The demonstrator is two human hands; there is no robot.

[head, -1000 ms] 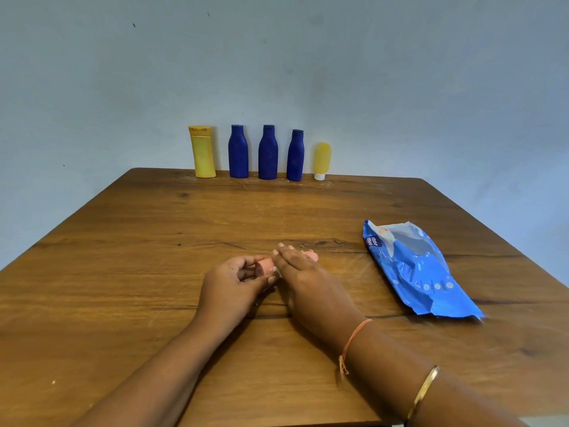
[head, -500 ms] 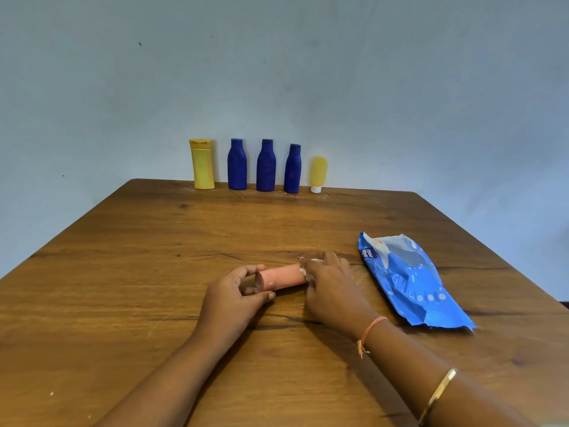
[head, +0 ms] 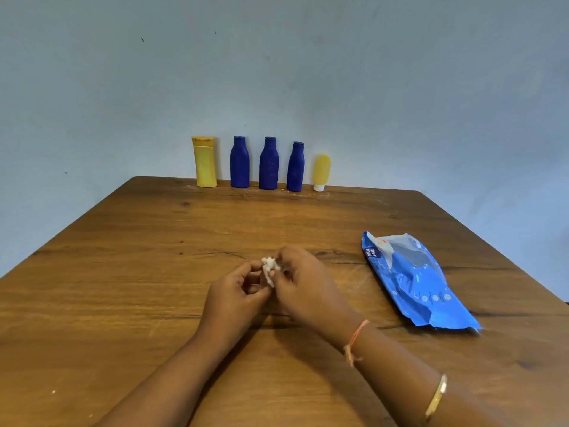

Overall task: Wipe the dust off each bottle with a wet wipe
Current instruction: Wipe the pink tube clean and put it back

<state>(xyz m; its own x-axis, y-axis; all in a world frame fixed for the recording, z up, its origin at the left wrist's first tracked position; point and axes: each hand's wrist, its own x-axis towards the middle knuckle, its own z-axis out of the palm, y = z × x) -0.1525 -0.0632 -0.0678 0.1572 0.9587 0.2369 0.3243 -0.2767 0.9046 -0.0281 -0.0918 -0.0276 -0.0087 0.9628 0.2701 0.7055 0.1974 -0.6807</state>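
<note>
Down at the middle of the worktop (head: 154, 272), both hands are bunched together around a crumpled wet wipe (head: 268, 268). The left hand (head: 237, 294) has its fingers (head: 243, 271) curled inward, tips pinching the lower tail of the wipe. The right hand (head: 304, 288) is clenched too, its fingers (head: 292, 260) folded over the wipe's upper wad. Neither hand is relaxed, and whether anything else sits inside those curls, I cannot tell.

My read is that the wipe is being gathered or refolded for a bottle. To do that well, turn a clean damp face outward and keep the wad flat enough to wrap round a curved body. Then stroke from cap to base rather than scrubbing in place.

Along the far edge, against the wall, the line-up stands upright and well apart from the hands. It has a tall yellow bottle (head: 204, 161), three blue bottles (head: 268, 164) and a small yellow tube (head: 321, 169) on its white cap. Off to the right lies the blue wipe packet (head: 415, 282), flat and near enough for a fresh sheet.
</note>
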